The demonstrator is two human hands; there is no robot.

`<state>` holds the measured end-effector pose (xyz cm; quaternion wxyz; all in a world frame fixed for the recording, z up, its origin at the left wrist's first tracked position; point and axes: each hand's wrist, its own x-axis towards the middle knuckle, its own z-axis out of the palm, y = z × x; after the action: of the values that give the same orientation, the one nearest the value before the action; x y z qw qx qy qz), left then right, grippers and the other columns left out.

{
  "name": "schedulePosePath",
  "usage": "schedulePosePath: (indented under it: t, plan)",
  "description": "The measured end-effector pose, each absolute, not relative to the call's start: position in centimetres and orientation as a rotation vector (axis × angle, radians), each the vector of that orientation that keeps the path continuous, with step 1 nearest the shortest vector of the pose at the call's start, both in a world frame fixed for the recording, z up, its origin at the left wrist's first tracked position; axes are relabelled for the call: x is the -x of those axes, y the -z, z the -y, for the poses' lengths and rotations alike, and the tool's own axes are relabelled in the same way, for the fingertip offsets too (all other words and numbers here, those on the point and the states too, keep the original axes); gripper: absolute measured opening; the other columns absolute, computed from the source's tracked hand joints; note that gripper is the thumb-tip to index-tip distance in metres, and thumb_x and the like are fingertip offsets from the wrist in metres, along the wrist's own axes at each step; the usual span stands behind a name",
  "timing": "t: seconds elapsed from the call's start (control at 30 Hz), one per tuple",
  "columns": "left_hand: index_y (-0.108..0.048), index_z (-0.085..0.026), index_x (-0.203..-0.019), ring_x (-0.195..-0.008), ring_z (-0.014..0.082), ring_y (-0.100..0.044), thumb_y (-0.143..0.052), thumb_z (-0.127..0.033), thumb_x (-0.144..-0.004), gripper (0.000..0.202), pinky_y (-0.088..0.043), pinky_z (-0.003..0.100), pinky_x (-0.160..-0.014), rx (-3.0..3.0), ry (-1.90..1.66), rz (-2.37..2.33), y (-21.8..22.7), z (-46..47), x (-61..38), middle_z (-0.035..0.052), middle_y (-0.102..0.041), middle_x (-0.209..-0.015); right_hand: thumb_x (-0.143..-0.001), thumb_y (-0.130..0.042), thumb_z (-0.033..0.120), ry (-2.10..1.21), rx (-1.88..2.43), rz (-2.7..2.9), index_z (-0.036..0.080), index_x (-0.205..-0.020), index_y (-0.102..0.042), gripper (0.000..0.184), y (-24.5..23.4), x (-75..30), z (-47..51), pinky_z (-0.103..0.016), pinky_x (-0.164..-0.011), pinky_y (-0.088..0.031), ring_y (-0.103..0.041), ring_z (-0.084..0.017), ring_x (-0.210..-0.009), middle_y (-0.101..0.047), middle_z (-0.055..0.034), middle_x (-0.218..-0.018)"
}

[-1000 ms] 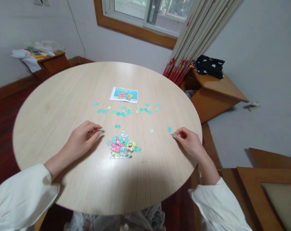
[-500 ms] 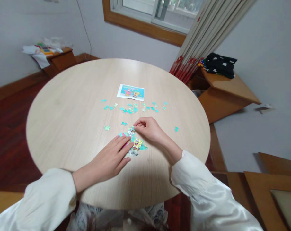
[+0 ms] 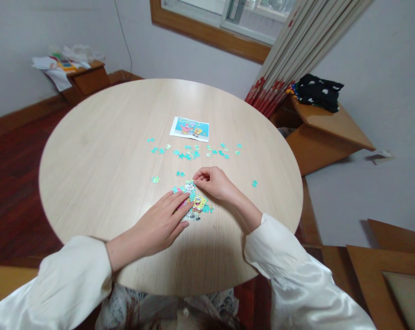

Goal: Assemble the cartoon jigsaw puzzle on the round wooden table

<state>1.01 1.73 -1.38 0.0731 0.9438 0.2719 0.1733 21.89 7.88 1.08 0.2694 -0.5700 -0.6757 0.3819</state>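
A partly joined jigsaw puzzle [image 3: 199,203] with a yellow cartoon figure lies near the front of the round wooden table [image 3: 101,151]. My left hand [image 3: 159,221] rests flat over its left part, fingers stretched out and covering some of the picture. At the puzzle's top edge, my right hand [image 3: 211,182] pinches a small puzzle piece [image 3: 191,182] between thumb and fingertips. That piece touches or nearly touches the joined part; I cannot tell whether it is seated. A pair of turquoise pieces [image 3: 180,174] lies just beyond, and a green-and-turquoise piece [image 3: 155,179] is off to the left.
Several loose turquoise and pale pieces [image 3: 188,156] are spread across the middle of the table. Behind them lies a printed reference picture [image 3: 190,129]. One lone piece [image 3: 254,184] sits to the right. A wooden cabinet [image 3: 331,133] with dark cloth stands beyond the table's right edge.
The view has shifted slightly, so the table appears a little higher and farther right. My right hand still pinches at the puzzle's top edge; my left hand stays flat on it.
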Motion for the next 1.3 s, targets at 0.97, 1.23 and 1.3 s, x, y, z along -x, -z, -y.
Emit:
schedulePosePath:
  t: [0.97,1.23,1.3]
  plan:
    - [-0.053,-0.008,-0.128,-0.124,0.0340,-0.053,-0.041,-0.026,-0.097,0.038,-0.044,0.057,-0.105,-2.820,-0.596,-0.800,1.1,-1.9,-1.2,0.0215,-0.058,-0.131,-0.079,-0.057,0.022,-1.048,1.452,1.580,0.019,-0.076,-0.057,0.005,-2.1,-24.3,-7.3,-0.026,-0.061,-0.041,-0.050,-0.011,-0.062,-0.055,0.0018,-0.069]
    - [-0.063,-0.012,-0.109,-0.103,0.0230,-0.061,-0.040,-0.025,-0.099,0.028,-0.052,0.040,-0.090,-2.564,-0.774,-0.921,-0.2,-3.6,0.1,0.0146,-0.066,-0.110,-0.073,-0.063,0.039,-0.860,1.602,1.483,0.018,-0.075,-0.061,0.021,-3.2,-30.4,-4.1,-0.029,-0.058,-0.039,-0.050,-0.013,-0.060,-0.058,-0.0007,-0.068]
    - [-0.064,-0.014,-0.096,-0.092,0.0216,-0.062,-0.039,-0.027,-0.098,0.029,-0.052,0.038,-0.082,-2.501,-0.715,-1.029,-1.0,-5.0,0.9,0.0114,-0.067,-0.097,-0.073,-0.063,0.040,-0.773,1.656,1.448,0.018,-0.075,-0.062,0.022,-2.7,-31.3,-3.1,-0.029,-0.058,-0.039,-0.050,-0.014,-0.059,-0.058,-0.0011,-0.067]
